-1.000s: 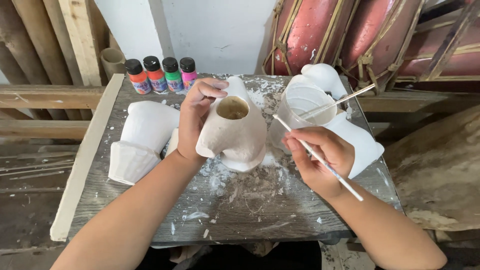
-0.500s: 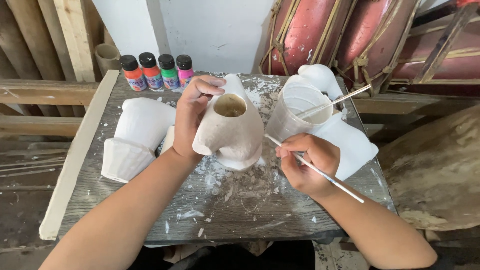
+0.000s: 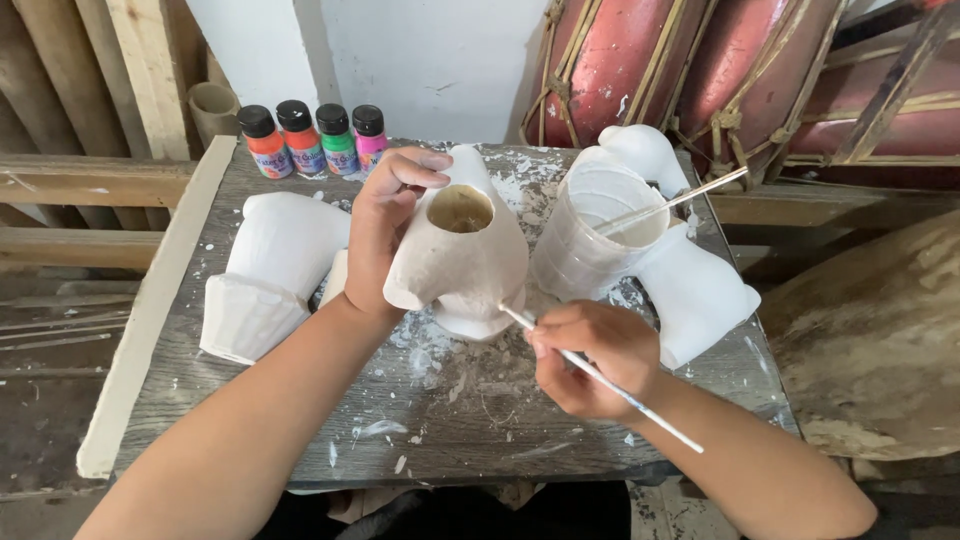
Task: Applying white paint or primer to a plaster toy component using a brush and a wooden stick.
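Two hands at work over a paint-spattered grey table (image 3: 300,420). Nearest, right hand (image 3: 590,355), fingers curled shut around a thin paintbrush (image 3: 600,378), handle trailing back toward the wearer's right, tip laid against the lower edge of a beige hollow figure (image 3: 455,260); pen-like grip, seemingly for fine control. Just beyond, left hand (image 3: 385,235), fingers closed over the figure's side and rim, apparently steadying it and tipping it so the brush could reach. Figure near the table's middle, long axis roughly upright, leaning slightly away, round opening facing up toward the camera. Left of it, white cast pieces (image 3: 265,275) lying flat. To the right, a clear plastic cup (image 3: 595,235) with a second brush (image 3: 680,198) propped inside. Farthest back, four small paint bottles (image 3: 312,138) in a row at the table's rear edge.
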